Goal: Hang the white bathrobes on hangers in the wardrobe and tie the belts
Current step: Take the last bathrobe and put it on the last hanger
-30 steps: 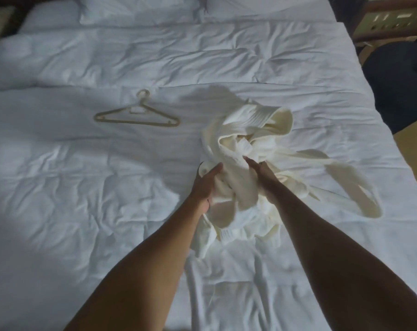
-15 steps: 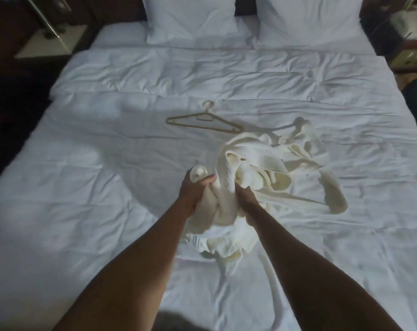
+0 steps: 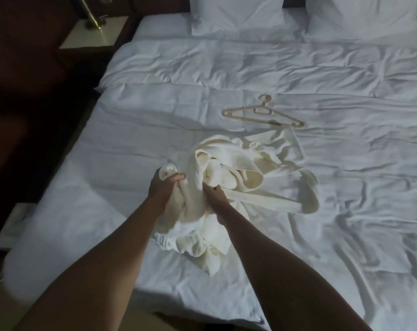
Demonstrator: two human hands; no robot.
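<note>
Head view. White bathrobe (image 3: 229,177): bunched mid-bed (image 3: 131,144). Left hand (image 3: 163,189), right hand (image 3: 214,197): fingers curled, gripping robe folds. Belt (image 3: 305,194): looped at 3 o'clock. Hanger (image 3: 262,113): flat, 1 o'clock, apart.

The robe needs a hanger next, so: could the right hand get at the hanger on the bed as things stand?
Probably not at once: the right hand grips the bunched bathrobe. The hanger lies uncovered on the bed beyond the robe, so the way looks free once that hand lets go.
</note>
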